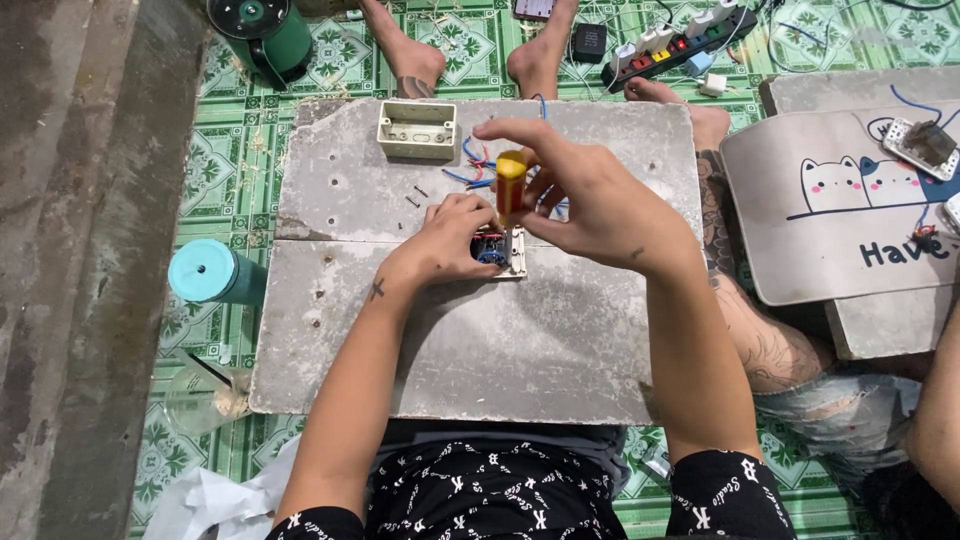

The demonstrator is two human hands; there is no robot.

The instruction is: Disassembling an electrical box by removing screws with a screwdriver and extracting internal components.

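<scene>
On the grey slab tabletop (480, 350), near its centre, lies a small switch module (499, 250) with a cream frame, its back with red and blue wiring facing up; the left hand (450, 240) rests on the module's left side, fingers (462, 212) curled down and clenched around its edge, holding it flat against the tabletop; the right hand (590, 195) is above and to the right, fingers closed around a screwdriver (510, 185) with a yellow and red handle; the screwdriver stands nearly upright, its tip hidden at the module's upper face.

Behind the hands, a cream wall box (416, 129) sits open side up near the far edge of the tabletop; loose blue and red wires (472, 165) lie just beside it, on its right; two small screws (416, 196) lie on the slab between the box and the left hand.

Left of the tabletop, on the green patterned mat (225, 150), stands a teal cup (210, 272); a black power strip (680, 45) lies beyond the far edge; to the right, a grey board with a cat drawing (830, 200) carries another switch plate (922, 146).
</scene>
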